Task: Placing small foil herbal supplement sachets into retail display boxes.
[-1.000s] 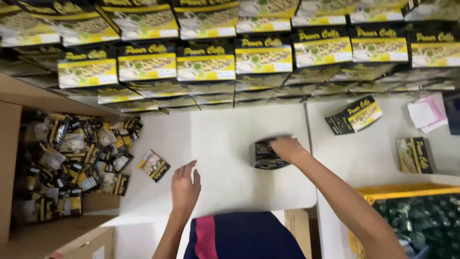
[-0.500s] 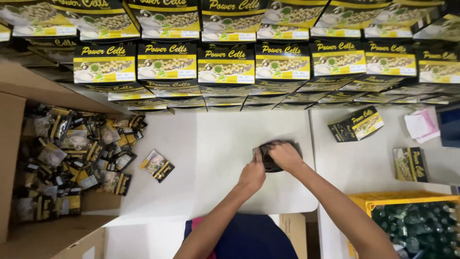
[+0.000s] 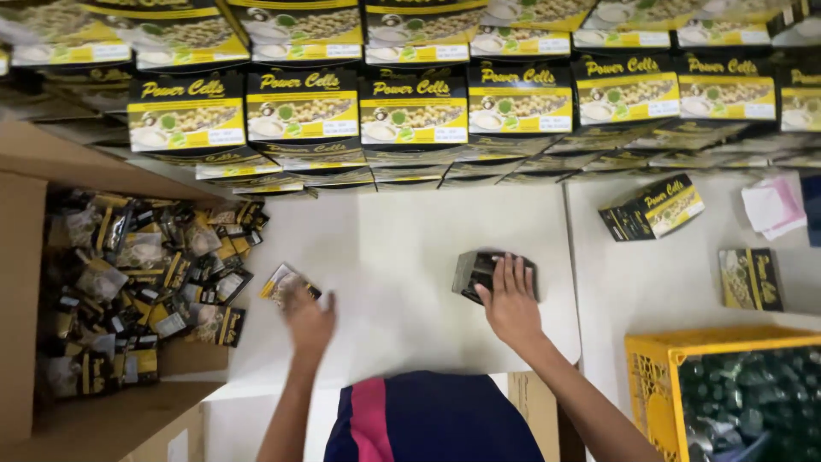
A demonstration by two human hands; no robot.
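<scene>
My right hand (image 3: 511, 301) lies flat on a small dark stack of sachets (image 3: 475, 270) in the middle of the white table (image 3: 410, 231). My left hand (image 3: 310, 318) reaches left and rests on a loose black-and-yellow sachet (image 3: 280, 280) lying on the table; its fingers cover part of the sachet. Whether the fingers grip it is not clear.
A cardboard box (image 3: 26, 282) at the left holds a heap of sachets (image 3: 141, 274). Rows of black-and-yellow cartons (image 3: 410, 107) line the far side. Two single cartons (image 3: 654, 207) (image 3: 751, 278) and pink paper (image 3: 772, 207) lie at right. A yellow crate (image 3: 650, 376) holds green items.
My left hand has left the dark stack and swung left onto the loose sachet. My right hand has stayed on the stack.
</scene>
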